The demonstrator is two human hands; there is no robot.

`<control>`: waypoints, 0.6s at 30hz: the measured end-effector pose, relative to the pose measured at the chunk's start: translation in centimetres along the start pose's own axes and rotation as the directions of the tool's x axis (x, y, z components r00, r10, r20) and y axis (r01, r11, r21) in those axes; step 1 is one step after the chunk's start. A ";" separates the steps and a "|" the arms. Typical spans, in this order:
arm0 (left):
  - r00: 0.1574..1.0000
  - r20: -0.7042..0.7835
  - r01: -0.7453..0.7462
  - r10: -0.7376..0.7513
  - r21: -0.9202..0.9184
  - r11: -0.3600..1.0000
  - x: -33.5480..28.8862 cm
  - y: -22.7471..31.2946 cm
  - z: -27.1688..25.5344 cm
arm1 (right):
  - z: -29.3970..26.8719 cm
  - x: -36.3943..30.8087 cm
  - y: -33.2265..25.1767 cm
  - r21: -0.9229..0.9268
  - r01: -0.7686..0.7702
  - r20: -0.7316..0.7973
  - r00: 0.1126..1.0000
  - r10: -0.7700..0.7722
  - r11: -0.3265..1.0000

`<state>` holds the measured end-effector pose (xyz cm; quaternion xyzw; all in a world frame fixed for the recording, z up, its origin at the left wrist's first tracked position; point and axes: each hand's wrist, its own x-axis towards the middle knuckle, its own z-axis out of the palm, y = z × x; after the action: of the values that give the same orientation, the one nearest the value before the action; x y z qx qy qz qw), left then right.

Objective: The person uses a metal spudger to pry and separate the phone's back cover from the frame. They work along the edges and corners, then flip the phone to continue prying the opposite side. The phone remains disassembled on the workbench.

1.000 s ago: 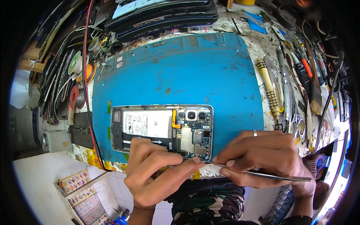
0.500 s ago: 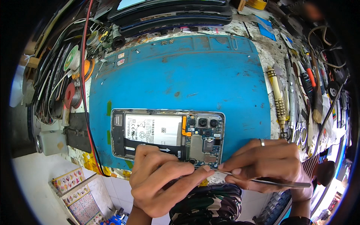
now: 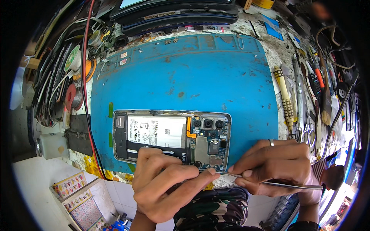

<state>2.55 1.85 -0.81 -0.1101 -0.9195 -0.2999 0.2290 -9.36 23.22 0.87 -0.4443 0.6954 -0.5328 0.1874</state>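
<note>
An opened smartphone (image 3: 203,148) lies on a blue work mat (image 3: 154,84), its inside facing up. A white battery (image 3: 175,133) fills its left and middle part; the circuit board and camera modules (image 3: 208,123) are at its right. My left hand (image 3: 169,184) is curled over the phone's near edge, gripping it, with one fingertip near the lower right corner. In my right hand (image 3: 273,167), which wears a ring, a slim metal tool (image 3: 293,186) is pinched. The tool's tip meets the phone's near edge close to that corner; its exact contact is too small to tell.
Solder spools (image 3: 75,96) and a red-and-black cable pair (image 3: 85,77) are at the left. Stacked dark panels (image 3: 177,15) stand at the back. Along the right lie a cream-coloured rod-shaped tool (image 3: 283,94), a brush (image 3: 326,111) and several hand tools. Two small cards (image 3: 123,58) rest on the mat.
My right hand and the metal tool have shifted slightly to the right, and the tool's back end has risen a little in the picture. My left hand stays on the phone.
</note>
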 end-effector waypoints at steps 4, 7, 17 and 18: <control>1.000 -0.007 0.001 -0.001 -0.009 1.000 0.0 0.0 0.0 | 0.3 0.0 0.1 -0.035 0.028 0.002 1.000 -0.027 0.999; 0.999 -0.035 0.006 -0.006 -0.012 1.000 0.2 0.1 0.2 | 0.4 0.0 0.2 -0.056 0.055 0.006 0.998 -0.054 0.997; 0.998 -0.051 0.021 -0.022 -0.015 1.000 0.1 0.2 0.4 | 0.1 -0.1 0.0 0.000 0.011 -0.038 0.999 -0.011 1.000; 0.999 -0.051 0.018 -0.019 -0.018 1.000 0.1 0.1 0.4 | 0.1 0.0 0.1 -0.023 0.004 -0.038 0.999 -0.005 1.000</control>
<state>2.36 2.23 -0.99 -0.0959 -0.9116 -0.3130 0.2487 -9.27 23.19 0.77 -0.4377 0.7038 -0.5339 0.1677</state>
